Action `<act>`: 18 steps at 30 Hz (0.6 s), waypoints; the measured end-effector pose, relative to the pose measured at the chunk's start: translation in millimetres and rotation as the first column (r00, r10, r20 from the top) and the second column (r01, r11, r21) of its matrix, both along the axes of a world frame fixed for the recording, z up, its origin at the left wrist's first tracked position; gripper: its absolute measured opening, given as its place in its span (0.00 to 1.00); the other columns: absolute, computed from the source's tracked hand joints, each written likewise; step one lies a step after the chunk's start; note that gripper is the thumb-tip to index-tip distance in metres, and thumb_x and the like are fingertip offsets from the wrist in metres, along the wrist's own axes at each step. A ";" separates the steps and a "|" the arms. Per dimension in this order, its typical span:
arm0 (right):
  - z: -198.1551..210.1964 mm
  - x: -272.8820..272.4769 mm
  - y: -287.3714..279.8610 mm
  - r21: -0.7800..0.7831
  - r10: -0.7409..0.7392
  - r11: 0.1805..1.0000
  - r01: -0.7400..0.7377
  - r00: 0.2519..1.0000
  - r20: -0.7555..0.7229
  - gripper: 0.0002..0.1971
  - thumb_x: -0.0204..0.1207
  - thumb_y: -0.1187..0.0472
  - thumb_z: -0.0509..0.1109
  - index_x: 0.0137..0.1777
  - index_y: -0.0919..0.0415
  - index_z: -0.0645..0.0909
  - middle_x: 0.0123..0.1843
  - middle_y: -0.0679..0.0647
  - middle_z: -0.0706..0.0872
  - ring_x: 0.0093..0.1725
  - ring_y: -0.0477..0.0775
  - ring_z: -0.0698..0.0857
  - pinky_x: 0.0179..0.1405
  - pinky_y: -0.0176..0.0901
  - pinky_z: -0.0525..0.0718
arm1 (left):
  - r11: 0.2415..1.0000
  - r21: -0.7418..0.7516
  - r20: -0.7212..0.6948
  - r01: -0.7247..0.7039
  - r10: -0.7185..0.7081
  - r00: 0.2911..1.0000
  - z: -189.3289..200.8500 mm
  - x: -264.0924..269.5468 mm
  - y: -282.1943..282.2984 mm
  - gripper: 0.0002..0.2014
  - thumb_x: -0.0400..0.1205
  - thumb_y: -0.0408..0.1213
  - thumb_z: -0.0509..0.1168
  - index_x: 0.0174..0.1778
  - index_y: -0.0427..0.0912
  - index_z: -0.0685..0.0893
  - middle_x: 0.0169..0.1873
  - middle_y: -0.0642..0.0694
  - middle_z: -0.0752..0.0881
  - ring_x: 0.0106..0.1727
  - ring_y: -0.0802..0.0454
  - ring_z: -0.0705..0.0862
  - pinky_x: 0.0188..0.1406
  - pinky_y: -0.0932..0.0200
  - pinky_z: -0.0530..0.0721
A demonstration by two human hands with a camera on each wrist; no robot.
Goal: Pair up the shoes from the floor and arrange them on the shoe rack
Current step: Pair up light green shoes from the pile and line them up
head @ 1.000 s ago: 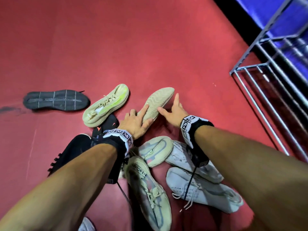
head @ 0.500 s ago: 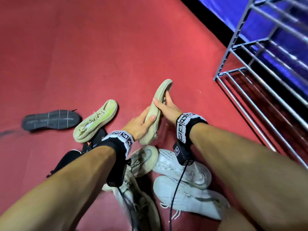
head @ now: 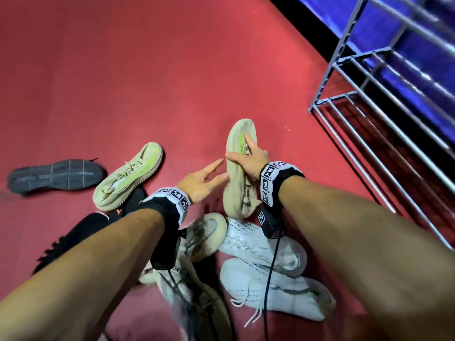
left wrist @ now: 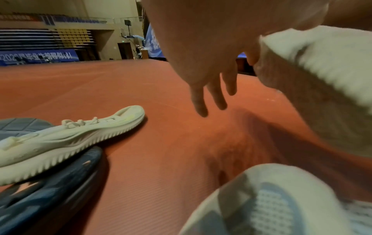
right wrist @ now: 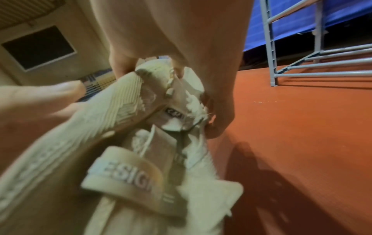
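Head view: right hand fingers grasp beige sneaker; left hand fingers released.

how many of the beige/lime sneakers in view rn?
2. One beige-lime sneaker is gripped in the right hand; its mate lies on the red floor, heel resting on a black shoe.

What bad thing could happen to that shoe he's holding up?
It might slip: only the right hand grips the beige shoe by its side, while the left hand is open beside it. Its loose laces could also snag on the wrist cable hanging over the white shoes. And carrying it over, the toe could bump the shoe rack.
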State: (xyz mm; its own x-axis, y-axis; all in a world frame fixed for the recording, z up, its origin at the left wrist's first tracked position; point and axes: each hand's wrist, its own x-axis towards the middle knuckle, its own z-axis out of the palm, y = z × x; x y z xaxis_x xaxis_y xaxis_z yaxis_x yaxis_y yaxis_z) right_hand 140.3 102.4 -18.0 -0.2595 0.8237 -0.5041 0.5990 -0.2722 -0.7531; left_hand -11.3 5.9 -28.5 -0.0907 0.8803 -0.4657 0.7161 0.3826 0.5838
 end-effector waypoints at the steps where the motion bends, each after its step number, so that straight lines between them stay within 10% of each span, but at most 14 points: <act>1: -4.9 -2.5 0.5 0.014 0.014 1.000 -0.015 0.999 0.043 0.46 0.69 0.38 0.75 0.83 0.32 0.53 0.77 0.63 0.62 0.74 0.65 0.72 0.78 0.44 0.64 | 1.000 0.014 -0.031 -0.007 0.007 0.999 -3.2 -10.9 -3.0 0.34 0.78 0.73 0.51 0.80 0.73 0.56 0.81 0.49 0.67 0.82 0.43 0.65 0.82 0.46 0.59; 8: -36.9 -54.5 -12.1 0.052 0.123 0.988 -0.148 0.938 0.325 0.45 0.70 0.38 0.74 0.84 0.36 0.54 0.75 0.66 0.59 0.71 0.74 0.71 0.78 0.54 0.67 | 0.995 -0.096 -0.486 -0.038 -0.013 0.874 -35.5 -89.8 -29.6 0.33 0.79 0.71 0.53 0.80 0.75 0.52 0.86 0.53 0.50 0.86 0.42 0.44 0.80 0.31 0.48; 18: -66.3 -89.1 -20.4 -0.246 0.577 0.806 -0.539 0.619 0.532 0.47 0.73 0.50 0.76 0.85 0.38 0.50 0.86 0.63 0.36 0.84 0.67 0.57 0.81 0.47 0.58 | 0.964 -0.253 -0.648 -0.077 -0.110 0.753 -43.9 -168.5 -52.8 0.42 0.79 0.65 0.61 0.82 0.70 0.39 0.85 0.46 0.36 0.85 0.36 0.40 0.76 0.24 0.57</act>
State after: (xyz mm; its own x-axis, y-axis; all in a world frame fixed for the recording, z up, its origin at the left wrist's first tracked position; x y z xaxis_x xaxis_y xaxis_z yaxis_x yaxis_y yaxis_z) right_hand 51.1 82.0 -84.4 -0.3168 0.5816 -0.7493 0.9476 0.2276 -0.2241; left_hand -179.8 -46.9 -72.4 -0.4399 0.7471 -0.4983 0.8915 0.4303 -0.1420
